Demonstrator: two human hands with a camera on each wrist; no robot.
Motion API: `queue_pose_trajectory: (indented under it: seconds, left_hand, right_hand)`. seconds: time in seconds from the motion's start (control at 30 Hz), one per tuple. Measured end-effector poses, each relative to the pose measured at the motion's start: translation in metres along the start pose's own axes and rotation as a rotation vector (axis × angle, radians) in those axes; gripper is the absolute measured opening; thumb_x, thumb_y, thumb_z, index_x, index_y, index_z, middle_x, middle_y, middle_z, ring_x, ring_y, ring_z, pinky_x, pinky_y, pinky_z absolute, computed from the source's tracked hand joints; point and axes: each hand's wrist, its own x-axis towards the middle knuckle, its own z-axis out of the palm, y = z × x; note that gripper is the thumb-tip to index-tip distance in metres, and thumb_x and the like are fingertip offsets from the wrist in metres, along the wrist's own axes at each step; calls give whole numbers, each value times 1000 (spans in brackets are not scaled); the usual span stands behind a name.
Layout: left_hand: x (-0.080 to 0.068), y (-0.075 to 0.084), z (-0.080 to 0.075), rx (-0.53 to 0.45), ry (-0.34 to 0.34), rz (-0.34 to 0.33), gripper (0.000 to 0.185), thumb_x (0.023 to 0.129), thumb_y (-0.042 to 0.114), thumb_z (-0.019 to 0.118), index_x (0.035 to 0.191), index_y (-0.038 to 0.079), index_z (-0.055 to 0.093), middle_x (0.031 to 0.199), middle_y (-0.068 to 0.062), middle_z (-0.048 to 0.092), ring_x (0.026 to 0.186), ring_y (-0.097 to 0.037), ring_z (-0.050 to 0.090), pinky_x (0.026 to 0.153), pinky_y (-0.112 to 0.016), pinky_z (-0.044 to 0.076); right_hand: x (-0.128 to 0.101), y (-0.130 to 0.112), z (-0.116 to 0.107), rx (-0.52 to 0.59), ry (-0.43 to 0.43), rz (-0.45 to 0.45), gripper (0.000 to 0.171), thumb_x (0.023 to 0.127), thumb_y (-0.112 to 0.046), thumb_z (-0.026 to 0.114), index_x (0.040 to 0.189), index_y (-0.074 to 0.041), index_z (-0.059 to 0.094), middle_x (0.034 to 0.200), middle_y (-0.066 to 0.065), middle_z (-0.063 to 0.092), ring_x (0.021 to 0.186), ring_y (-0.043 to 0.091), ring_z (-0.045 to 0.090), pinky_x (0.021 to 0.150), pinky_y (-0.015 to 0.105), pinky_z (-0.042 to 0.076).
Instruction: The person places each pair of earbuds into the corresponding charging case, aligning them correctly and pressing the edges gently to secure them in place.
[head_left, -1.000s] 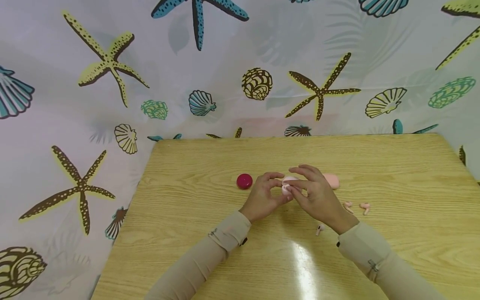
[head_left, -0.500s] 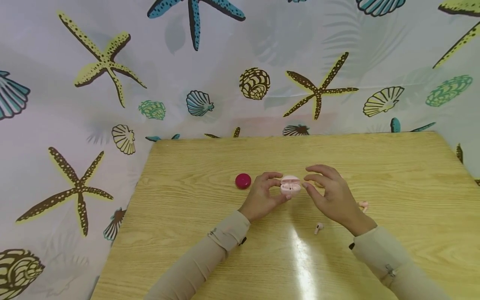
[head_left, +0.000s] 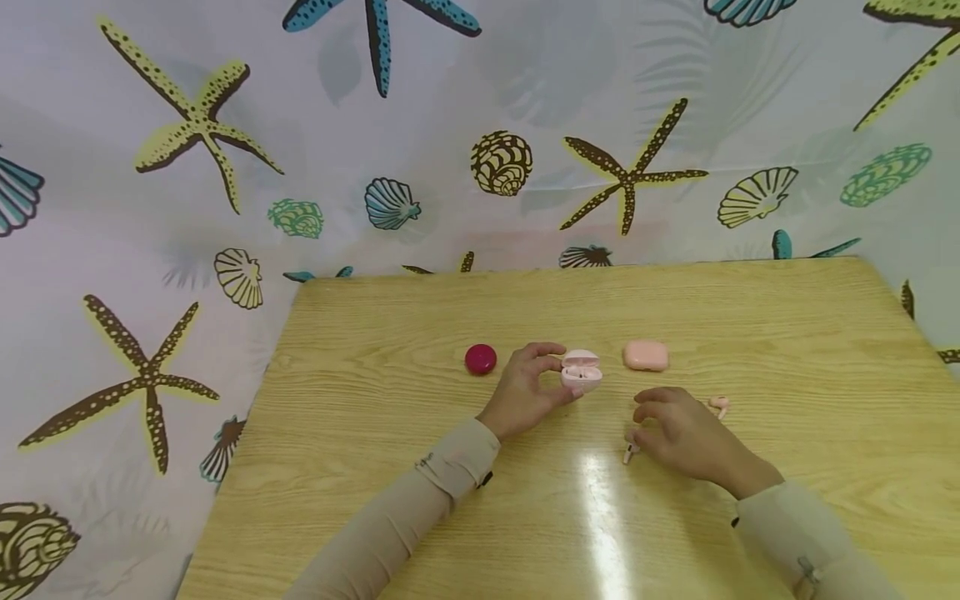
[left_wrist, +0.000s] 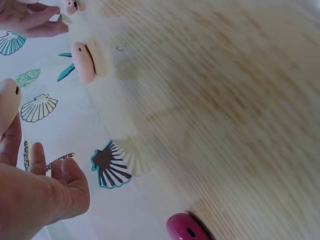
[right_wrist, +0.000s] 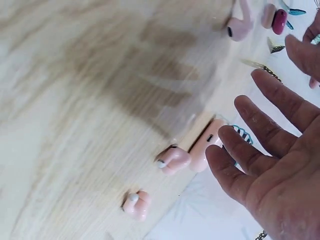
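Observation:
In the head view my left hand (head_left: pixel 525 392) grips a pale pink earbud case (head_left: pixel 582 372) whose lid is raised; small shapes inside are too small to make out. The left wrist view catches only part of this case (left_wrist: pixel 8 104). Low over the table, my right hand (head_left: pixel 686 437) has its thumb and fingertips beside a pale pink earbud (head_left: pixel 628 456). In the right wrist view that earbud (right_wrist: pixel 241 25) lies apart from the spread fingers, and the palm holds nothing.
A round magenta case (head_left: pixel 481 359) lies left of my left hand. Behind my right hand lies a closed peach case (head_left: pixel 646 356). Two peach earbuds (right_wrist: pixel 175 160) rest near it; the head view shows one earbud (head_left: pixel 718 404). A patterned curtain (head_left: pixel 450 100) hangs behind the table.
My right hand has left the pale pink case and come down toward me, to the loose earbud. My left hand keeps holding the case in nearly the same spot.

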Motion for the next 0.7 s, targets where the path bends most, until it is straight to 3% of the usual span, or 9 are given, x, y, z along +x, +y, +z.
queue_pose_trajectory:
  seconds: [0.13,0.37,0.7]
  left_hand:
    - [-1,0,1,18,2,22,20,82,20,74,97,7,70,130,-6,56,125,-28,47,107,-45,37]
    - [-1,0,1,-13,-14,-26,20,82,22,75,97,9,70,132,-3,55,128,-26,45,109,-44,36]
    - [-1,-1,1,-13,-13,-40,20,82,23,75,97,10,70,132,-1,55,129,-24,44,110,-43,35]
  right_hand:
    - [-5,4,6,-43,-1,-19,15,81,-22,73,82,-7,70,110,20,68,105,42,61,90,56,48]
    - [-7,4,13,-67,0,-55,8,80,-19,73,75,-13,69,108,20,68,104,40,63,90,56,48]
    - [-9,3,18,-88,23,-62,7,79,-18,75,75,-14,70,108,20,68,103,40,62,87,57,49]
